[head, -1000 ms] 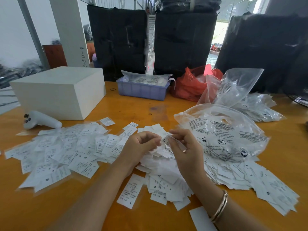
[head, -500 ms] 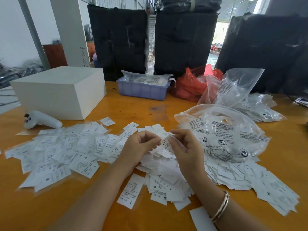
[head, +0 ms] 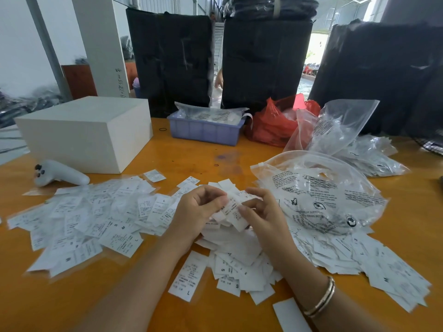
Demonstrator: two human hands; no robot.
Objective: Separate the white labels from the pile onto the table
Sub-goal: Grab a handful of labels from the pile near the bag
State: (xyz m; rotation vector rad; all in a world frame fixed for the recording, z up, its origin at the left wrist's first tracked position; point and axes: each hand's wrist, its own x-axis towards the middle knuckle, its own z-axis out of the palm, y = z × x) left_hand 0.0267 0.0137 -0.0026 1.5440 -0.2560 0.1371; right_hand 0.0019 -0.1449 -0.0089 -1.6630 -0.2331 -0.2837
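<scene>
Orange worktop point(head: 191, 159), big and shiny, under lots of white labels. Too many labels to count, lying in three heaps: one spread-out heap on the left point(head: 91, 219), one pile in the middle point(head: 235, 255), one heap on the right point(head: 359, 257). Two hands up over the middle pile. Left hand point(head: 194, 212) with fingers curled, pinching one white label point(head: 233, 207) at its left end. Right hand point(head: 261, 214) curled too, pinching the same label at its right end. Label stretched between both hands, just above the pile. One gold bracelet point(head: 321, 298) on the right wrist. One white box point(head: 86, 133) far left, one white controller point(head: 60, 173) beside it. One purple tray point(head: 206, 131), one red bag point(head: 275, 125), clear bags point(head: 318, 188) on the right.
</scene>
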